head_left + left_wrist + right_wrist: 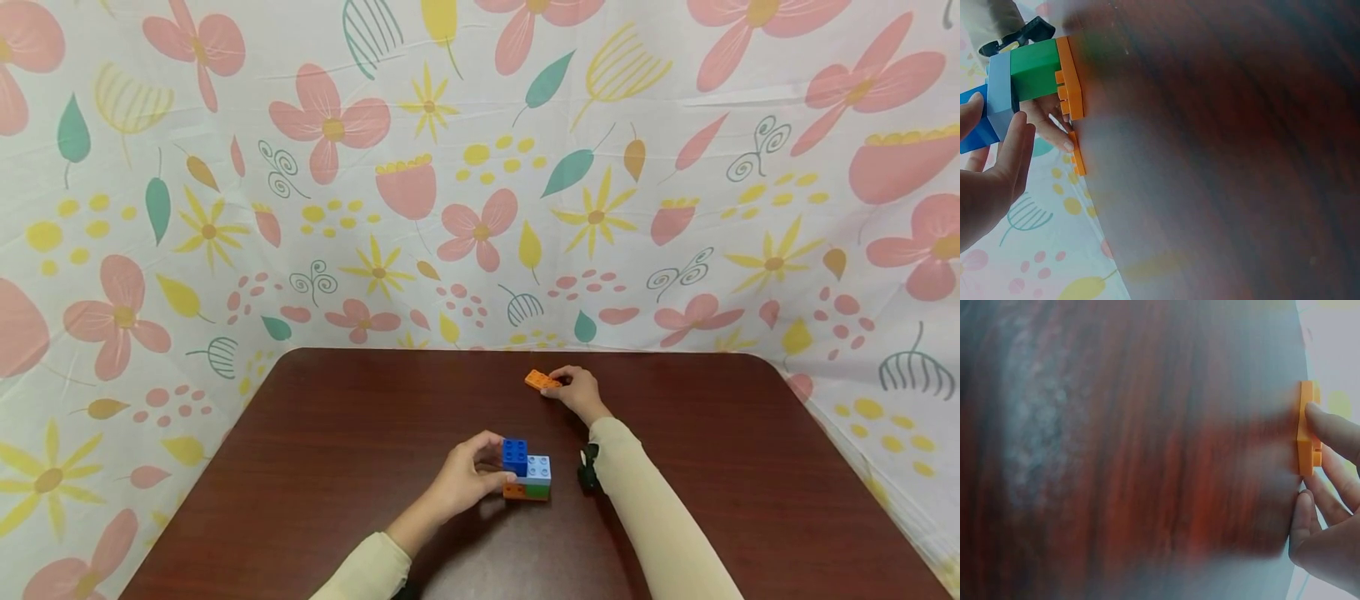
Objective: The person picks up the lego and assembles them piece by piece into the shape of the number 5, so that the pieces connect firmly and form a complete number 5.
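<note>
A small stack of toy building bricks stands on the table near the front. It has an orange flat brick [513, 492] at the base, a green brick [1035, 70], a light blue brick [542, 470] and a dark blue brick [514, 457] on top at the left. My left hand [467, 477] holds the stack from the left, thumb and fingers around the dark blue brick. Farther back, my right hand [579, 392] pinches a second orange flat brick [537, 380] at its right end. In the right wrist view the thumb lies against that brick's studded side.
The brown wooden table [360, 408] has rounded far corners. A floral cloth [405, 250] hangs behind its far edge and along both sides. A black strapped device [588, 468] sits on the right wrist, to the right of the stack.
</note>
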{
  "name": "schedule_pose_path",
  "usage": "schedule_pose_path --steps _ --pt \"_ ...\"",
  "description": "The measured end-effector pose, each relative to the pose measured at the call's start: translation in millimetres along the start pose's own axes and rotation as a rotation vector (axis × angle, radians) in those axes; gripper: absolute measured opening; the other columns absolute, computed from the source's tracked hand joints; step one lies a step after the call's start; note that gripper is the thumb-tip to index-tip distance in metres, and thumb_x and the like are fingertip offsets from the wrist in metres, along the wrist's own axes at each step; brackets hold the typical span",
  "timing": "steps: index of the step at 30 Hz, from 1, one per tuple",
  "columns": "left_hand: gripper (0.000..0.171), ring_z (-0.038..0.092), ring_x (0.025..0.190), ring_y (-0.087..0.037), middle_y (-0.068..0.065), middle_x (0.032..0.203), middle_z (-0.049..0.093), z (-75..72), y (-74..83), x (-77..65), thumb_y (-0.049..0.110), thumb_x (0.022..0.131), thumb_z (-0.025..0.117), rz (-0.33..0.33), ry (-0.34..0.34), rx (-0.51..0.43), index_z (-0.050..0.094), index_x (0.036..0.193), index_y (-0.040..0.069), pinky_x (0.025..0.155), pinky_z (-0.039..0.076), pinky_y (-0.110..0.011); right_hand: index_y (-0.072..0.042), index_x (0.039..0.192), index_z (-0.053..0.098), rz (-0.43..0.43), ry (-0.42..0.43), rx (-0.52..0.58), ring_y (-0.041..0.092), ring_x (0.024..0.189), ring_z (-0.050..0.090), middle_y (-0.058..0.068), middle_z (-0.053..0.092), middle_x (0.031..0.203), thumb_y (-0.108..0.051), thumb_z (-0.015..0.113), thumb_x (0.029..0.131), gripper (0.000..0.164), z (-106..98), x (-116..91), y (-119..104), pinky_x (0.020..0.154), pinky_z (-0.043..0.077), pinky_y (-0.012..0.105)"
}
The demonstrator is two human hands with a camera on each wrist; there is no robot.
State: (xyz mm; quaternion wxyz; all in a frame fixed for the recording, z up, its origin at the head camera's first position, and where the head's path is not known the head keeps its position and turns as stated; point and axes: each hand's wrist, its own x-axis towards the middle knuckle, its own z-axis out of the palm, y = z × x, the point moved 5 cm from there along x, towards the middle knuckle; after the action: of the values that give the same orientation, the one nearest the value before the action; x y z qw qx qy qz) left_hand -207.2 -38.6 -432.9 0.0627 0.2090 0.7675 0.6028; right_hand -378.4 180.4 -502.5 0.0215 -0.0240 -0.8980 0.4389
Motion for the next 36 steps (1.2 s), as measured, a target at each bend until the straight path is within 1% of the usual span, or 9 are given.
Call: schedule_pose_path --steps 4,10,12,14,17,22,28,36 --pt "0.033 0.063 0.092 -0.035 -0.02 0.101 0.063 0.7 -4.8 1.5 -0.009 0.081 0.071 0.002 0.0 0.003 0.057 0.11 -0.005 0.072 0.055 -0.027 0.001 0.109 0.066 -0.005 0.006 0.006 0.039 0.112 0.05 0.025 0.055 0.125 -0.014 0.076 0.083 0.032 0 1 2 0.097 0.044 0.049" --pt "0.035 0.063 0.092 -0.031 -0.017 0.102 0.063 1.8 -28.8 8.7 -0.008 0.08 0.072 -0.01 0.009 0.021 0.057 0.112 -0.002 0.072 0.055 -0.026 0.002 0.112 0.065 -0.001 0.022 0.046 0.038 0.108 0.052 0.025 0.057 0.123 -0.009 0.073 0.085 0.03 -2 0 4 0.095 0.046 0.047" --pt "0.036 0.063 0.092 -0.029 -0.016 0.103 0.064 1.9 -35.6 10.3 -0.007 0.08 0.073 -0.013 0.009 0.007 0.057 0.113 -0.001 0.072 0.055 -0.026 0.002 0.114 0.065 -0.007 0.021 0.053 0.037 0.108 0.052 0.025 0.057 0.123 -0.008 0.072 0.086 0.03 -3 -1 4 0.094 0.046 0.048" --pt "0.037 0.064 0.092 -0.029 -0.016 0.103 0.063 2.0 -38.5 10.9 -0.006 0.08 0.074 -0.014 0.008 -0.013 0.058 0.113 0.0 0.071 0.055 -0.026 0.003 0.115 0.064 -0.023 0.017 0.048 0.037 0.108 0.052 0.025 0.057 0.123 -0.007 0.072 0.086 0.031 -4 -2 4 0.095 0.046 0.048" --pt "0.038 0.064 0.092 -0.027 -0.015 0.103 0.064 2.0 -39.8 10.9 -0.004 0.08 0.075 -0.019 0.008 -0.05 0.058 0.113 0.001 0.071 0.055 -0.025 0.003 0.116 0.064 -0.045 0.01 0.034 0.037 0.108 0.053 0.025 0.058 0.123 -0.008 0.071 0.087 0.031 -5 -2 5 0.095 0.046 0.048" --pt "0.037 0.063 0.093 -0.027 -0.014 0.104 0.063 1.9 -37.5 10.1 -0.004 0.08 0.074 -0.013 0.006 -0.06 0.059 0.113 0.002 0.071 0.055 -0.025 0.002 0.116 0.064 -0.067 -0.003 0.028 0.036 0.106 0.054 0.023 0.061 0.12 -0.011 0.071 0.088 0.032 -8 -2 6 0.096 0.046 0.048" --pt "0.037 0.064 0.092 -0.026 -0.014 0.103 0.064 1.5 -38.0 10.6 -0.003 0.08 0.075 -0.012 0.004 -0.038 0.058 0.113 0.001 0.072 0.055 -0.025 0.003 0.115 0.064 -0.095 -0.018 0.026 0.036 0.108 0.055 0.023 0.062 0.119 -0.014 0.071 0.088 0.033 -10 -3 4 0.096 0.045 0.049" --pt "0.038 0.064 0.092 -0.026 -0.014 0.102 0.064 1.7 -37.6 10.9 -0.002 0.079 0.076 -0.01 0.002 -0.002 0.058 0.112 0.0 0.073 0.054 -0.024 0.003 0.116 0.065 -0.106 -0.036 0.025 0.035 0.107 0.056 0.023 0.063 0.119 -0.016 0.07 0.089 0.034 -12 -5 2 0.096 0.045 0.048"
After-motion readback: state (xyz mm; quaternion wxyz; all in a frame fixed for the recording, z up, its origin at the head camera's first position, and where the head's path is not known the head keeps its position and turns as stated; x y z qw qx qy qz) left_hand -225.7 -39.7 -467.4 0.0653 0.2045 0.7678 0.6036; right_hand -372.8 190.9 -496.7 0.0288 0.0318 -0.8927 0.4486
